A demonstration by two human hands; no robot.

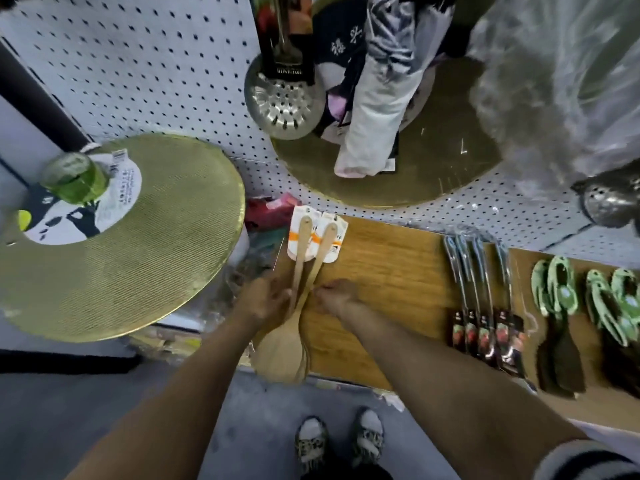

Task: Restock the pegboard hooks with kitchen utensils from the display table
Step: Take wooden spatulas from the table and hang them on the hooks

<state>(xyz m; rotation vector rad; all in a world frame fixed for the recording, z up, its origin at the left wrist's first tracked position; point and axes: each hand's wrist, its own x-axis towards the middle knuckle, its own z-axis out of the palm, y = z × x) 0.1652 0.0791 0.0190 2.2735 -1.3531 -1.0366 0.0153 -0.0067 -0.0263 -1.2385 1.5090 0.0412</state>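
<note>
Your wooden spoons (298, 306) lie on the wooden table (388, 271), smooth broad bowls at its near edge, carded handles toward the pegboard (145, 71). Your left hand (265, 299) curls round their handles; your right hand (334, 296) pinches them from the other side. Right of the spoons lie shiny steel utensils (481, 292); left, a ribbed golden disc (138, 244).

The wooden spoons (294, 306) were pale tan, their cards (317, 237) white with orange bands. The table (391, 271) was honey-brown. Gold mats (145, 244) hung on the white dotted pegboard (156, 81). Mint-green tools (557, 289) had black handles.
</note>
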